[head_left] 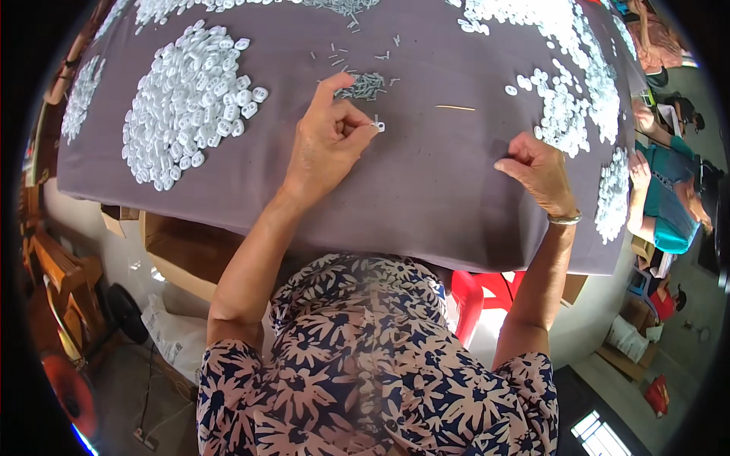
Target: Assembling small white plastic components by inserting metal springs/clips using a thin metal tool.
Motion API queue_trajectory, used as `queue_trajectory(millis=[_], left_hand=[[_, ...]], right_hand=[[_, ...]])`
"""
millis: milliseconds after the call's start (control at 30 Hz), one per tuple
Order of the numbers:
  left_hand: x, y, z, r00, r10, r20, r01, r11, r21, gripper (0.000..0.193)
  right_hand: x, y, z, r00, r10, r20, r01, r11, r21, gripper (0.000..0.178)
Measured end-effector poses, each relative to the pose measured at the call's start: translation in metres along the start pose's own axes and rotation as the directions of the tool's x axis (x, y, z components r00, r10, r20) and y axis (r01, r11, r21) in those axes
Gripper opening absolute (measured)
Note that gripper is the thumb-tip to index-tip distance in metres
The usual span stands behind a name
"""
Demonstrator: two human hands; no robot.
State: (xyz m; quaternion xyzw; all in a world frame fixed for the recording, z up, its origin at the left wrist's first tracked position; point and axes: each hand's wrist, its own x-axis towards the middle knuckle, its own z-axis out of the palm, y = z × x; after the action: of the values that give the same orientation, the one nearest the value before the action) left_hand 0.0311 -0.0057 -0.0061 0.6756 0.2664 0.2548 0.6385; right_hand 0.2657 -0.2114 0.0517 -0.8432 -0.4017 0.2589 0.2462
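Note:
Over the middle of the table, my left hand (327,137) pinches a small white plastic piece (381,127) between thumb and fingertips. A thin grey pin (376,118) shows at that piece. Just beyond this hand lies a little heap of grey pins (369,86), with a few loose ones scattered around it. My right hand (538,171), a bracelet at its wrist, is held above the table on the right. Its fingers curl in toward the thumb, and whatever they may hold is hidden. Nearest to it is a spread of white plastic pieces (561,114).
A large heap of white oval pieces (186,106) covers the left of the table. A thin yellowish stick (455,107) lies between my hands. More grey pins (342,6) lie at the far edge. A person in a teal top (673,201) sits beyond the right edge.

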Motion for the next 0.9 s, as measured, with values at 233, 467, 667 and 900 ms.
queue_trajectory(millis=[233,467,667,900], left_hand=[[0.0,0.002,0.001,0.999,-0.047,-0.006,0.047,0.999,-0.015,0.052],[-0.001,0.0,0.0,0.999,-0.038,0.004,0.038,0.999,-0.027,0.05],[-0.002,-0.001,0.0,1.0,-0.012,0.008,0.012,1.0,-0.006,0.049],[0.0,-0.006,0.001,0.999,0.04,-0.004,-0.04,0.999,-0.015,0.045]], right_hand=[[-0.002,0.008,-0.002,0.998,0.028,0.052,-0.026,0.999,-0.043,0.017],[-0.008,0.013,-0.002,0.993,-0.114,-0.019,0.109,0.979,-0.173,0.009],[-0.001,-0.001,0.019,0.987,0.101,-0.127,-0.049,0.933,0.357,0.002],[0.018,-0.022,0.054,0.926,-0.235,-0.297,0.272,0.958,0.089,0.01]])
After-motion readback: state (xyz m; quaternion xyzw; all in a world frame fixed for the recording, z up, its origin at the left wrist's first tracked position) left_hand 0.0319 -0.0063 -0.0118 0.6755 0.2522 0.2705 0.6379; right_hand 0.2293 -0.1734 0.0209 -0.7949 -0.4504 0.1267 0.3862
